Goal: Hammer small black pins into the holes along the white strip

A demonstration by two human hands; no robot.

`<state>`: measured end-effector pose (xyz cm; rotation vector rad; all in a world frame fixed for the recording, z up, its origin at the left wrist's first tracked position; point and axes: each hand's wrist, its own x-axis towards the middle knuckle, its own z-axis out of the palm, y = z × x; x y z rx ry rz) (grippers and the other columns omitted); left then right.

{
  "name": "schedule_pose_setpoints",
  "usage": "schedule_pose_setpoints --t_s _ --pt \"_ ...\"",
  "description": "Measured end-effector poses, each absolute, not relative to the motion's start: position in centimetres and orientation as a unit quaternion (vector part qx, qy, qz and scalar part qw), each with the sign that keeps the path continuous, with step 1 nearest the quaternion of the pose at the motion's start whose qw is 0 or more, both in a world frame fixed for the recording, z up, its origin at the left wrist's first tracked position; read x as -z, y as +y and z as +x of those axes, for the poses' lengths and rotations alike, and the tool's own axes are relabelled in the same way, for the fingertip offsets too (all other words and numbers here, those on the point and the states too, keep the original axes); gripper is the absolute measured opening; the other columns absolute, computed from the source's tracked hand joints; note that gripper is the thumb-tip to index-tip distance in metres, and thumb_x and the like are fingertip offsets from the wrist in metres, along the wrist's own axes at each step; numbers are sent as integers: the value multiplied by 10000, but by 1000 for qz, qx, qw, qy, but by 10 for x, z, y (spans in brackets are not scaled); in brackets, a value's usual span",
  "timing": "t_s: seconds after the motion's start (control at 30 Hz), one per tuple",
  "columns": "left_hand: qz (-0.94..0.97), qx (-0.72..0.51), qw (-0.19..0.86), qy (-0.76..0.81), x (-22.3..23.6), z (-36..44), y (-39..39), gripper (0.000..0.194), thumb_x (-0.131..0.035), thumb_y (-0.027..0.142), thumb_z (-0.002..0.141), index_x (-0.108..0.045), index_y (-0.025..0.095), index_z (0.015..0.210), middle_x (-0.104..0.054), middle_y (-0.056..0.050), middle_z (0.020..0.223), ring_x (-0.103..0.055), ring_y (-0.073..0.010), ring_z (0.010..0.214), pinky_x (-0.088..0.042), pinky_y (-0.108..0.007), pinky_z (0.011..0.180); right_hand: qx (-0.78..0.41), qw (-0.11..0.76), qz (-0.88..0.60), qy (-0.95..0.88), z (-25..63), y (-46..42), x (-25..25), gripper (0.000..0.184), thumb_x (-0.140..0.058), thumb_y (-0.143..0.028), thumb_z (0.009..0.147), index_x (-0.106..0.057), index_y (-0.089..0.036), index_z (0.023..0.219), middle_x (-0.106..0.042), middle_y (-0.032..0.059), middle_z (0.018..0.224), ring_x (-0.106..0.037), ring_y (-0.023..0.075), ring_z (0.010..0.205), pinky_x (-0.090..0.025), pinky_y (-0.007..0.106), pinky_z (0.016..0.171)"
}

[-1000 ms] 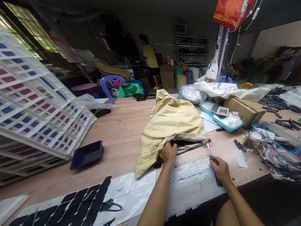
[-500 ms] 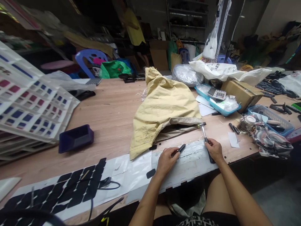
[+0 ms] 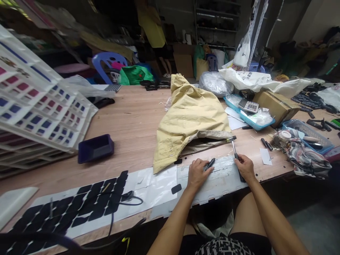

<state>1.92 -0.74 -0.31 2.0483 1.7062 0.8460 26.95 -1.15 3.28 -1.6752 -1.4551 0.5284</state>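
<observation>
My right hand [image 3: 245, 166] is closed round the dark grip of a small hammer [image 3: 233, 147]. The hammer's head lies by the open mouth of a yellow sack [image 3: 193, 113]. To the left, my left hand [image 3: 198, 173] holds a short black pen-like piece [image 3: 210, 163] between bent fingers and thumb, low over a pale grey board [image 3: 220, 182] at the table's front edge. Its exact kind is too small to make out. The fingers partly cover its near end. Beside the sack's lower edge lie flat black rounded pads [image 3: 176, 188].
A purple tray [image 3: 95, 148] sits left of the sack, near a white crate [image 3: 45, 95]. Black pads on a white sheet [image 3: 148, 187] spread front left. Blue baskets [image 3: 256, 120], a calculator [image 3: 248, 105] and a cardboard box [image 3: 276, 106] stand right. A person in yellow [image 3: 151, 28] stands behind.
The view has shifted, so the table things appear a little further right. My left hand has edged forward over the black piece. My right hand still grips the hammer in nearly the same place.
</observation>
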Motion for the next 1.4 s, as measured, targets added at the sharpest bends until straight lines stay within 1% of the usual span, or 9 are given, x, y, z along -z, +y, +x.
schedule_pose_setpoints --t_s 0.1,0.2,0.43,0.67,0.83,1.03,1.13,1.27,1.4 --pt "712 -311 189 600 3 18 -7 171 -683 326 841 -740 249 983 -642 -35 916 -560 -215 920 -422 -351 883 -174 413 -650 -613 262 -28 -47 290 -595 -345 809 -740 -165 984 -679 56 844 -582 178 717 -486 291 723" --pt "707 -323 207 594 3 17 -7 151 -701 275 813 -741 237 953 -656 -30 908 -561 -214 926 -428 -347 885 -137 385 -609 -679 253 -50 -58 249 -578 -304 849 -718 -179 1013 -681 58 853 -597 183 736 -497 295 723" --pt "693 -325 238 598 -1 16 -6 146 -710 270 798 -749 248 937 -670 -20 892 -568 -206 926 -429 -346 888 -88 302 -535 -784 233 -88 -55 212 -545 -227 865 -685 -196 1022 -692 72 875 -635 222 850 -511 329 791" --pt "679 -326 247 609 -1 17 -5 144 -723 271 776 -759 270 916 -669 -14 893 -569 -203 920 -429 -342 869 -31 253 -545 -799 227 -97 -45 266 -523 -161 834 -675 -200 1048 -690 73 883 -636 218 832 -509 307 762" --pt "683 -330 254 600 -2 17 -5 145 -717 271 779 -760 259 917 -672 -16 895 -567 -207 920 -430 -350 879 -28 287 -557 -779 232 -96 -45 277 -527 -179 855 -677 -199 1086 -700 85 931 -654 232 889 -521 323 807" --pt "683 -325 249 605 -2 17 -6 145 -708 281 784 -760 258 917 -672 -19 902 -572 -215 941 -435 -354 873 -42 271 -569 -775 238 -94 -39 286 -539 -177 825 -700 -210 1060 -705 76 906 -660 224 863 -523 309 782" --pt "686 -324 246 603 0 18 -6 147 -704 287 787 -758 259 921 -675 -18 907 -575 -212 940 -434 -353 886 -85 291 -582 -755 243 -80 -39 260 -551 -215 824 -712 -218 1028 -709 67 919 -654 219 860 -519 315 797" --pt "691 -324 242 599 3 16 -5 134 -690 284 795 -748 256 913 -678 -22 920 -577 -216 947 -435 -354 900 -189 365 -628 -661 254 -46 -40 249 -596 -294 784 -740 -205 967 -712 59 886 -631 210 804 -504 319 786" --pt "700 -351 250 570 -5 13 -7 124 -667 321 816 -725 239 888 -680 -28 895 -583 -211 899 -450 -350 867 -237 387 -641 -619 267 -22 -30 318 -560 -384 813 -751 -174 957 -721 44 827 -619 175 698 -507 281 679"
